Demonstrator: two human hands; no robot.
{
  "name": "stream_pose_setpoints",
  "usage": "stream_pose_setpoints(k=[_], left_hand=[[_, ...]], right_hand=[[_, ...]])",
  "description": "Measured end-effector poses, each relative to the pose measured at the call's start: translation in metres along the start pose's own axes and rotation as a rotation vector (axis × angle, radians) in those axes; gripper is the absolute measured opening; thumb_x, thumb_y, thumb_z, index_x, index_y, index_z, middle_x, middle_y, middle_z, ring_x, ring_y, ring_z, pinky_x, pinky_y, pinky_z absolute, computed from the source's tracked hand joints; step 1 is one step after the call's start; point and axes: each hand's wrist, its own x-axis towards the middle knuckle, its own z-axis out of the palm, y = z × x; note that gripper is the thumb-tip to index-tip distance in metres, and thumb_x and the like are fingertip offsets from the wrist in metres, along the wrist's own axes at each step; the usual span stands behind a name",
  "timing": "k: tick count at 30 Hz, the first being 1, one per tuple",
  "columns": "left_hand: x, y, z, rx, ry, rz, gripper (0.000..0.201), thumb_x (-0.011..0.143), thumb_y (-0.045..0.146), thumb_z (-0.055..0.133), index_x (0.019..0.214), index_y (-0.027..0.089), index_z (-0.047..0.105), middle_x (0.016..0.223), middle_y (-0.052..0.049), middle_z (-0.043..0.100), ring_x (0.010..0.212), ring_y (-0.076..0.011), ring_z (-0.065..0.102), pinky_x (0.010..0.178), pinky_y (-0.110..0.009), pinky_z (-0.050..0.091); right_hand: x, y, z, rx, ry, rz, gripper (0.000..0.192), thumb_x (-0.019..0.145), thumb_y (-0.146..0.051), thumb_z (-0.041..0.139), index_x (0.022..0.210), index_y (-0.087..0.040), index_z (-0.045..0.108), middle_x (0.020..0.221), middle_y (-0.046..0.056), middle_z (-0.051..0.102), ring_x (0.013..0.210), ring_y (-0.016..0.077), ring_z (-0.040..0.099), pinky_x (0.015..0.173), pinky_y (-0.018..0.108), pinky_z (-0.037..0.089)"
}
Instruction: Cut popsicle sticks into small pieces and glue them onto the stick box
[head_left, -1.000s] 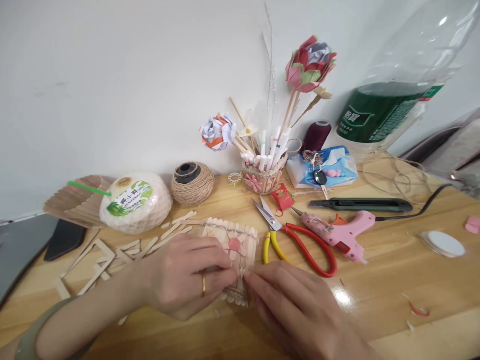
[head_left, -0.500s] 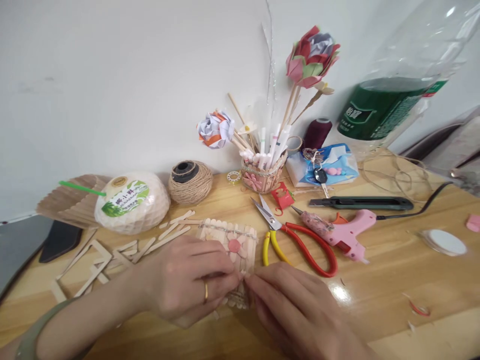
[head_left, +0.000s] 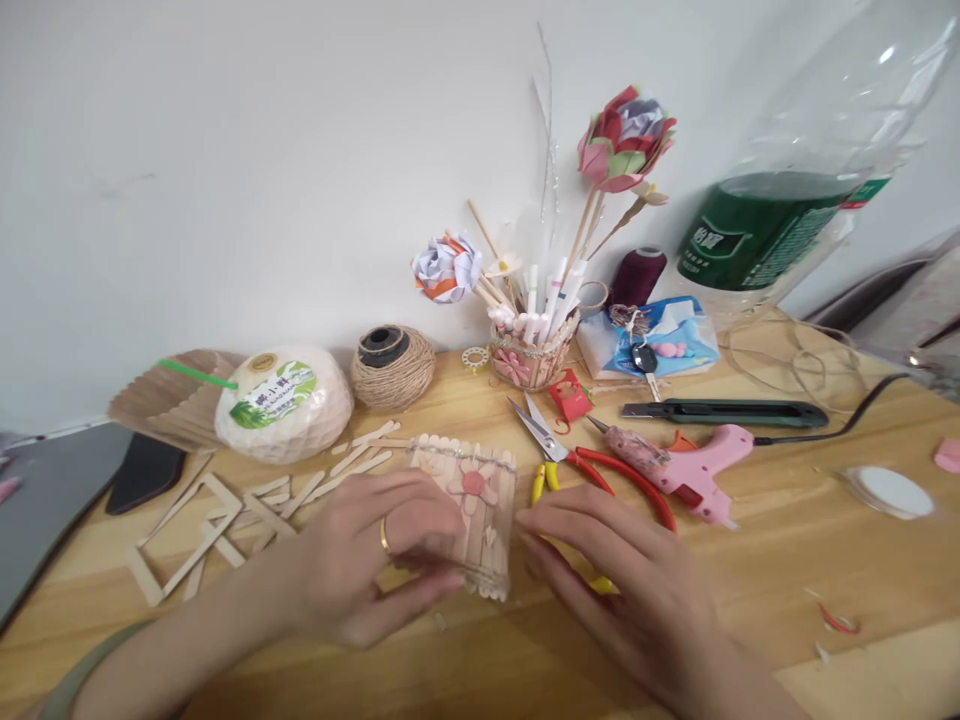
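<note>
A craft-stick panel [head_left: 491,500] is in front of me, with a pink flower [head_left: 473,485] on its face and cord strung along its top and bottom edges. A small pale piece sits low on its right side. My left hand [head_left: 375,560], ring on one finger, covers the panel's left part; its thumb is apart from the curled fingers, with nothing visible between them. Just right of the panel, my right hand [head_left: 622,590] has thumb and fingers parted and holds nothing. It partly hides the red-and-yellow-handled scissors [head_left: 547,440].
Loose craft sticks [head_left: 225,520] lie at the left, near a wrapped coconut [head_left: 289,405] and a twine spool [head_left: 394,368]. Behind stands a pen holder [head_left: 532,355] with paper flowers. At the right are a pink glue gun [head_left: 705,465], a box cutter [head_left: 724,412] and a large bottle [head_left: 757,235].
My hands have drawn apart from their meeting point at the panel's lower middle. The right hand has moved right and opened, the left has shifted left, uncovering the small pale piece.
</note>
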Motion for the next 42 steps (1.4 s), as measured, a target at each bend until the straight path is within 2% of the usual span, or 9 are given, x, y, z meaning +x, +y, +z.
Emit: stream_pose_setpoints(k=[3,6,8,14,19,23,29,35,42], left_hand=[[-0.001,0.006,0.002,0.143,0.010,-0.006,0.027,0.080,0.033,0.064,0.097,0.015,0.054,0.083,-0.008,0.066,0.075,-0.0198,0.061,0.064,-0.033,0.053],[-0.004,0.008,-0.002,0.180,0.001,-0.014,0.012,0.080,0.018,0.062,0.090,0.016,0.056,0.083,-0.007,0.065,0.076,-0.0175,0.060,0.066,-0.030,0.053],[-0.008,0.006,-0.005,0.137,0.023,-0.016,0.014,0.077,0.009,0.058,0.089,0.016,0.056,0.082,-0.006,0.065,0.077,-0.0167,0.061,0.069,-0.029,0.053],[-0.027,0.001,-0.010,0.028,0.118,0.000,0.019,0.074,0.000,0.052,0.085,0.015,0.054,0.080,-0.008,0.064,0.083,-0.0165,0.065,0.071,-0.026,0.055],[-0.033,0.004,-0.008,0.025,0.156,-0.099,0.017,0.073,0.004,0.052,0.085,0.016,0.052,0.081,-0.009,0.062,0.087,-0.0195,0.064,0.074,-0.030,0.055],[-0.039,-0.004,-0.011,0.057,0.182,-0.089,0.015,0.072,0.009,0.056,0.082,0.017,0.050,0.078,-0.008,0.058,0.087,-0.0213,0.061,0.075,-0.034,0.054],[-0.043,-0.003,-0.014,0.042,0.194,-0.161,0.025,0.068,0.009,0.047,0.091,0.016,0.054,0.091,-0.010,0.059,0.093,-0.0234,0.058,0.079,-0.039,0.053],[-0.036,0.022,0.002,0.047,0.269,-0.298,0.022,0.070,0.017,0.065,0.088,0.018,0.053,0.090,-0.006,0.058,0.093,-0.0216,0.057,0.083,-0.038,0.051],[-0.040,0.001,0.008,0.029,0.297,-0.348,0.021,0.075,0.004,0.054,0.088,0.019,0.053,0.091,-0.006,0.059,0.097,-0.0207,0.058,0.086,-0.038,0.049]], right_hand=[[0.007,0.004,0.001,0.121,-0.147,0.016,0.018,0.084,-0.009,0.056,0.098,-0.018,0.062,0.092,0.006,0.068,0.084,0.0156,0.065,0.072,0.026,0.056],[0.010,0.003,0.004,0.184,-0.257,0.066,0.022,0.080,-0.010,0.061,0.100,-0.018,0.061,0.097,0.007,0.066,0.090,0.0172,0.063,0.078,0.029,0.055],[0.011,0.001,0.005,0.192,-0.300,0.086,0.023,0.079,-0.009,0.062,0.100,-0.018,0.061,0.096,0.006,0.067,0.090,0.0173,0.063,0.079,0.029,0.054],[0.022,0.002,0.012,0.121,-0.224,0.004,0.028,0.082,-0.012,0.059,0.109,-0.020,0.058,0.108,0.009,0.060,0.101,0.0192,0.059,0.084,0.034,0.052],[0.037,0.003,0.019,0.157,-0.333,0.000,0.031,0.081,-0.014,0.057,0.110,-0.021,0.056,0.118,0.011,0.054,0.113,0.0228,0.053,0.093,0.042,0.047],[0.040,-0.001,0.023,0.198,-0.373,0.040,0.033,0.078,-0.011,0.057,0.109,-0.022,0.055,0.120,0.011,0.052,0.115,0.0231,0.051,0.093,0.042,0.046],[0.038,-0.011,0.034,0.149,-0.255,0.004,0.018,0.080,-0.010,0.055,0.093,-0.021,0.057,0.101,0.008,0.057,0.099,0.0223,0.057,0.083,0.039,0.051],[0.033,-0.011,0.039,0.264,-0.297,0.029,0.022,0.081,-0.004,0.051,0.095,-0.020,0.055,0.098,0.006,0.054,0.083,0.0145,0.059,0.065,0.023,0.054],[0.035,-0.008,0.039,0.180,-0.225,0.009,0.018,0.079,-0.006,0.053,0.088,-0.021,0.055,0.096,0.007,0.060,0.095,0.0196,0.060,0.073,0.031,0.054]])
